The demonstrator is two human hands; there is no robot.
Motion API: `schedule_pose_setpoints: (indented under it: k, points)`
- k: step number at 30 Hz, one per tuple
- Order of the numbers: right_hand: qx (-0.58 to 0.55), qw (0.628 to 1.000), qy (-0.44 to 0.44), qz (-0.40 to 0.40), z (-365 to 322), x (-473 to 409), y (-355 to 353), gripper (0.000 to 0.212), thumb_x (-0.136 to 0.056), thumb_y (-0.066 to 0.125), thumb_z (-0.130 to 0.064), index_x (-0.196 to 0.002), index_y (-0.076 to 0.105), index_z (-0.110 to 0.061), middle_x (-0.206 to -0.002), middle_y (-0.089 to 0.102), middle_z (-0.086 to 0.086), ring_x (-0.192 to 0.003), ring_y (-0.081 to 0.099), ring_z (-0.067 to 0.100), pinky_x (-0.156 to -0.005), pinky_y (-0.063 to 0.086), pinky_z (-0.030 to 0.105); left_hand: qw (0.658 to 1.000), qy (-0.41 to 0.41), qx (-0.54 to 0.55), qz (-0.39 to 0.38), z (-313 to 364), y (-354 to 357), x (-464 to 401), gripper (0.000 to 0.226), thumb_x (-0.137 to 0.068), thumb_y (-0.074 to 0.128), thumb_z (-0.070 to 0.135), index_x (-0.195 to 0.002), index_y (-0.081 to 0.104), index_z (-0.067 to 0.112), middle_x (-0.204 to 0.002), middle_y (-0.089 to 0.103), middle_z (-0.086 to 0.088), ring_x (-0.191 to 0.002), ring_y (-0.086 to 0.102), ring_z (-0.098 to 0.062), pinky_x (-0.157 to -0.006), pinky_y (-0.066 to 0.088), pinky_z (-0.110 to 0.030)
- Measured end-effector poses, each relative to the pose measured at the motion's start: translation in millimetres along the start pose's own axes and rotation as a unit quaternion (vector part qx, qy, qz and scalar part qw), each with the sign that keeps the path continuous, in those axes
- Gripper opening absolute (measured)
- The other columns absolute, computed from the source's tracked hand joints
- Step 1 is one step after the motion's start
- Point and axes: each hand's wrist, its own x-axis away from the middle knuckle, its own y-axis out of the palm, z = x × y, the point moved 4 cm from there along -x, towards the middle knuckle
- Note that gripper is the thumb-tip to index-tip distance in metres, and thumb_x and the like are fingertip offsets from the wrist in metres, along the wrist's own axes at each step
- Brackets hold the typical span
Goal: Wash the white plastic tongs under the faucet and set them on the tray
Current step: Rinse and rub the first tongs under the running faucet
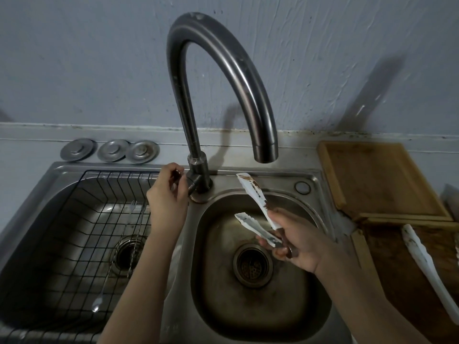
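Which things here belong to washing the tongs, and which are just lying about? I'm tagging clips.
In the job:
soiled white plastic tongs, gripped by right hand
curved dark metal faucet, left hand at its handle
round steel basin
wooden tray

Lying about:
three round metal sink plugs
black wire basket
long metal spoon
second white utensil

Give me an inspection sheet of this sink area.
Surface: steel double sink, right basin bare and stained.
Job's things: white tongs, brown-smeared, held under the faucet spout; no water seen. Wooden tray at right.
Clutter: wire rack with a spoon in left basin; three metal lids; second white tongs.
Grippers: left hand at the faucet handle; right hand grips the tongs.
Cables: nothing seen.
Surroundings: grey wall.
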Motion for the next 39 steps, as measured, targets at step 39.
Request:
schedule_pose_setpoints:
  k: [39]
  points:
    - [0.039, 0.999, -0.009, -0.036, 0.1, 6.8, 13.3, 0.015, -0.096, 0.043, -0.026, -0.097, 0.053, -0.014, -0.085, 0.058, 0.013, -0.063, 0.055, 0.016, -0.032, 0.028, 0.013, 0.995, -0.015, 0.094, 0.01, -21.3, 0.5, 10.6, 0.018, -0.089, 0.053, -0.001, -0.086, 0.05, 0.016, -0.091, 0.064, 0.011, -0.076, 0.061, 0.016, -0.069, 0.048, -0.003]
